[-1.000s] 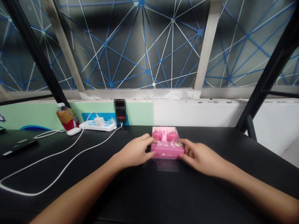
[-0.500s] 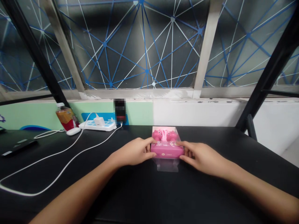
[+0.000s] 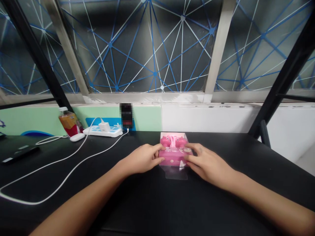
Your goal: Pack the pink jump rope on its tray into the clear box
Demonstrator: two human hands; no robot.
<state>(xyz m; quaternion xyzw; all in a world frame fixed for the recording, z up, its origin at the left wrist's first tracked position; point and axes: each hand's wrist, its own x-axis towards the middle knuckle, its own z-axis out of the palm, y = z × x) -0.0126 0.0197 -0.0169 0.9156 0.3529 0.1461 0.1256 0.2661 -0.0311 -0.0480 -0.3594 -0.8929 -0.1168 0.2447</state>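
Right hand, half open with fingers spread, rests its fingertips on the right side of the pink box, while the left hand, partly curled, sets thumb and forefinger at the left edge; whether either truly grips it, I cannot tell. The box lies on the black table between them, a clear flap (thin, easily missed) sticking out at its near end. Well to the left stands a bottle.
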